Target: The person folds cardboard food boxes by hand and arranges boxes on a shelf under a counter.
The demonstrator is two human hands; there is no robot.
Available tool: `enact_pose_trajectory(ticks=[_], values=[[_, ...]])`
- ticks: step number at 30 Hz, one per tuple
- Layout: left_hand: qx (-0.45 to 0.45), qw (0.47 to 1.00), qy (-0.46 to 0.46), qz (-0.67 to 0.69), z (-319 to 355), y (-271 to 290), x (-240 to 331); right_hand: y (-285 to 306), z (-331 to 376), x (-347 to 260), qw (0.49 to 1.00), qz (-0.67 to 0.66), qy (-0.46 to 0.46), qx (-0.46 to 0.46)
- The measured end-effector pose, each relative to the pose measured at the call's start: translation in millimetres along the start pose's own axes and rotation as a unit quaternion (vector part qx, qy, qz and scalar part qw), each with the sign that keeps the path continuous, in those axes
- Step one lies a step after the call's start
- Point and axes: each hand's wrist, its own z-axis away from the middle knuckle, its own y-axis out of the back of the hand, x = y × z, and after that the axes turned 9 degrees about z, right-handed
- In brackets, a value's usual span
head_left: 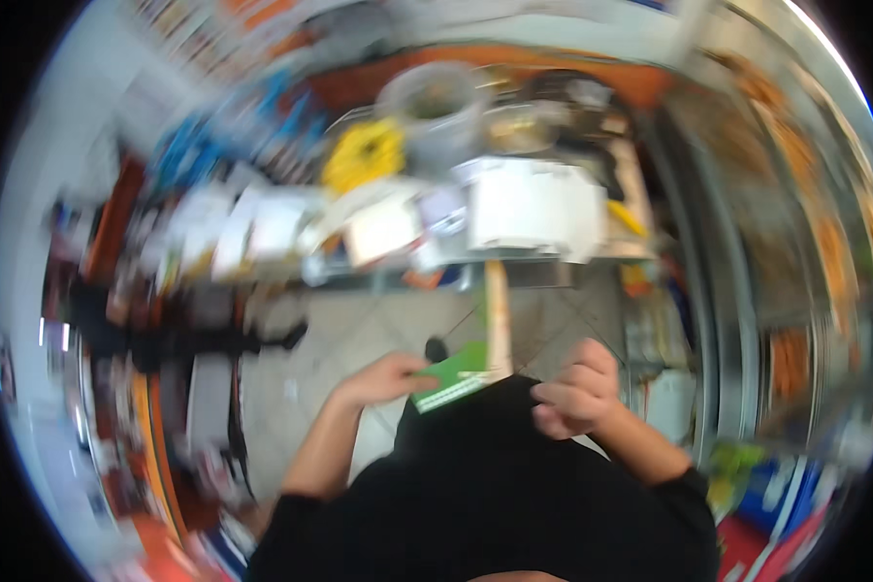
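My left hand [383,380] pinches the left edge of a flat green carton [453,376] in front of my black shirt. White markings run along its lower edge, and a long narrow pale strip [499,325] extends upward from its right side. The carton looks unfolded and thin, though blur hides its finer details. To the right of it, apart from the carton, my right hand [580,390] is raised with its fingers curled in. Whatever lies inside those fingers, if anything, is hidden.
Ahead stands a cluttered table with white flat boxes [535,209], a yellow bundle [364,157] and a translucent tub [435,102]. Metal-framed shelving [737,291] lines the right side. Goods and dark furniture crowd the left. Grey floor tiles [349,335] show between.
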Motion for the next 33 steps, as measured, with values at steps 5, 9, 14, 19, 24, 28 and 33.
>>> enact_pose_trajectory(ticks=[5, 9, 14, 19, 24, 28, 33], values=[[0.041, 0.999, -0.005, -0.026, 23.2, -21.9, 10.4, -78.4, -12.6, -21.0, 0.947, -0.135, -0.136, -0.259], [0.092, 0.995, -0.030, 0.010, 44.6, 1.7, -2.4, -133.4, -43.1, -20.2, 0.896, -0.072, -0.282, -0.336], [0.147, 0.985, -0.086, -0.010, 75.4, 35.5, -26.4, -177.5, -75.3, -23.9, 0.876, -0.137, -0.177, -0.428], [0.357, 0.926, -0.121, -0.005, 133.0, 97.8, -24.9, -227.8, -125.9, -12.8, 0.910, -0.160, -0.155, -0.351], [0.615, 0.727, -0.130, -0.275, 188.4, 231.9, -11.7, -277.9, -155.0, -7.0, 0.927, -0.132, -0.236, -0.261], [0.670, 0.593, -0.087, -0.438, 193.4, 396.6, 5.9, -296.9, -151.5, -17.5, 0.922, -0.077, -0.300, -0.231], [0.661, 0.434, -0.093, -0.606, 174.2, 563.4, 48.4, -276.8, -127.3, -30.4, 0.871, -0.002, -0.403, -0.283]])
